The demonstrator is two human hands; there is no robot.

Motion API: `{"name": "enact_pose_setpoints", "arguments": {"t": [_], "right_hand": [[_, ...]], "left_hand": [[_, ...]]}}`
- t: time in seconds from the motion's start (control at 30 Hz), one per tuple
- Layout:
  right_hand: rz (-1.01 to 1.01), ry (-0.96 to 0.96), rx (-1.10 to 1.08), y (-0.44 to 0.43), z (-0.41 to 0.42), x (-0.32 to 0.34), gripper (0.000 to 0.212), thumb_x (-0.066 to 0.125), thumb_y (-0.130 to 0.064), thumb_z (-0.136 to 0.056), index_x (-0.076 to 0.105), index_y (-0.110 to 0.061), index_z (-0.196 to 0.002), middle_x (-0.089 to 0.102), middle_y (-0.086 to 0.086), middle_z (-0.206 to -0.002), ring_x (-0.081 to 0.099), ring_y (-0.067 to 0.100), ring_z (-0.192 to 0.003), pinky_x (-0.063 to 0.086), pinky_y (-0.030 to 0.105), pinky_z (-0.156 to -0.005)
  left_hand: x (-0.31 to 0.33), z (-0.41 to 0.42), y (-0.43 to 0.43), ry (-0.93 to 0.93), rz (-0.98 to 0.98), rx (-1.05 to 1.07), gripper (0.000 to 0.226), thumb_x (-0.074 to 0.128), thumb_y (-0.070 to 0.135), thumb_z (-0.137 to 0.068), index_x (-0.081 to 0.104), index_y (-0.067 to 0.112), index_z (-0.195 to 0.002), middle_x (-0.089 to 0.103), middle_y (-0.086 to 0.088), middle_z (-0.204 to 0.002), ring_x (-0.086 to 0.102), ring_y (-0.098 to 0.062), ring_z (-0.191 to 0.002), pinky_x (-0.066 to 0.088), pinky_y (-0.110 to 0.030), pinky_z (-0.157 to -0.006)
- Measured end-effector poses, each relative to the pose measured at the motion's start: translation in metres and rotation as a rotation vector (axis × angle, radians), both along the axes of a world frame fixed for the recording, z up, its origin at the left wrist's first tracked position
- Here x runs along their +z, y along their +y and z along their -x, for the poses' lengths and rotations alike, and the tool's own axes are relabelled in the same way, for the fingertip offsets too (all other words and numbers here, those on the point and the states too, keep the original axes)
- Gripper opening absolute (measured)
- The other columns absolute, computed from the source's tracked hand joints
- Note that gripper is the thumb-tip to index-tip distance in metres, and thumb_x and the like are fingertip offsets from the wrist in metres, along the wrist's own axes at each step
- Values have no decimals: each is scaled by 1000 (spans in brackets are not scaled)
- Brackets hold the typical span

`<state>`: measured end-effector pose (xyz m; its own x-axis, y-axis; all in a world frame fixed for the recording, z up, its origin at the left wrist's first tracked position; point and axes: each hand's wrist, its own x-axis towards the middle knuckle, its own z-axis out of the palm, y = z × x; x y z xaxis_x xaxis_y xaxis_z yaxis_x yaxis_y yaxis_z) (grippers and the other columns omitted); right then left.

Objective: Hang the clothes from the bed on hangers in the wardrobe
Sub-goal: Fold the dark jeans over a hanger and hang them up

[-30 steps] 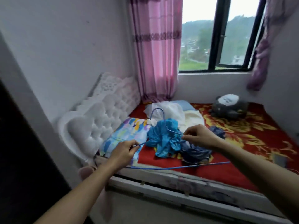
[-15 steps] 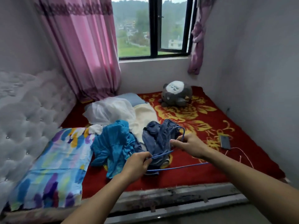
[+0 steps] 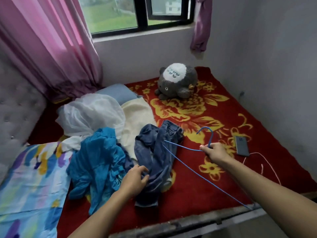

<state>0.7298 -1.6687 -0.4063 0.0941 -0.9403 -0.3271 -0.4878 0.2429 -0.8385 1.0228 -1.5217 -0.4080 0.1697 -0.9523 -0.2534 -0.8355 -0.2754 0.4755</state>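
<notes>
jeans (image 3: pixel 157 152) crumpled on bed (image 3: pixel 188 203), long axis running near-to-far, waistband at far end. left hand (image 3: pixel 135 177) nearer, grip curled into denim by legs. right hand (image 3: pixel 215 152) off to right, grip pinching blue hanger (image 3: pixel 212 137) neck, one corner over jeans.

Crumpled dark-blue jeans (image 3: pixel 159 152) beside turquoise shirt (image 3: pixel 101 160); blue wire hanger (image 3: pixel 212 137) aloft
</notes>
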Motion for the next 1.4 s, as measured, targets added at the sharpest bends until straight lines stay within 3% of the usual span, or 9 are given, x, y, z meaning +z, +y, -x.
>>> {"name": "enact_pose_setpoints", "arguments": {"t": [0.4,0.53,0.63,0.77,0.9,0.97,1.17,1.3,1.4], "right_hand": [[-285,-237,-616,-182,0,-178,21,50,-10,-98,55,-12,-78,52,5,-63,49,-1,-31,37,12,-33],[-349,-219,-720,-208,16,-262,27,45,-12,-101,56,-14,-76,57,-7,-42,53,1,-33,40,12,-35],[-387,-93,-758,-210,33,-319,27,49,-23,-100,52,-15,-75,62,2,-58,58,13,-48,42,18,-38],[-454,270,-584,-201,81,-403,78,60,-70,-54,68,-4,-96,69,19,-103,66,31,-86,56,44,-81],[-348,529,-391,-188,60,-346,45,68,-31,-85,64,-2,-118,61,24,-122,56,39,-116,42,40,-97],[-223,611,-337,-183,54,-335,52,68,-27,-86,55,-6,-131,52,22,-132,46,39,-125,35,40,-104],[-95,453,-144,-206,-16,-313,30,69,-21,-84,68,-15,-113,66,12,-113,61,29,-105,45,35,-93],[-110,297,-49,-234,-82,-298,29,72,-22,-81,69,-14,-109,71,7,-106,65,24,-100,47,33,-89],[-15,284,69,-249,-127,-293,60,75,-24,-75,54,-18,-131,58,8,-129,54,24,-121,42,33,-99]], "left_hand": [[-141,7,-135,86,-359,168,22,58,33,-89,62,22,-108,58,5,-96,58,-14,-92,48,-29,-83],[-211,12,-193,57,-321,102,36,56,33,-91,54,19,-124,52,-2,-119,52,-20,-111,44,-33,-93],[-253,14,-247,13,-176,84,42,58,33,-91,49,19,-128,45,-4,-124,46,-24,-117,44,-38,-94],[-291,20,-325,-164,111,0,57,66,39,-83,48,20,-134,39,-10,-140,37,-32,-129,38,-43,-102],[-313,32,-387,-260,65,5,90,70,54,-75,22,32,-148,14,-11,-157,18,-32,-142,28,-48,-107],[-317,29,-400,-146,-67,144,96,76,50,-71,21,31,-148,27,-14,-149,28,-35,-135,31,-46,-106],[-290,2,-376,66,43,163,24,72,12,-73,68,15,-97,67,-11,-100,60,-29,-97,45,-32,-85],[-262,-49,-326,257,61,278,22,82,10,-67,61,16,-74,62,2,-69,56,-13,-66,43,-24,-63],[-253,-87,-270,371,1,312,33,86,6,-62,54,14,-66,52,6,-56,45,-8,-53,35,-17,-48]]}}
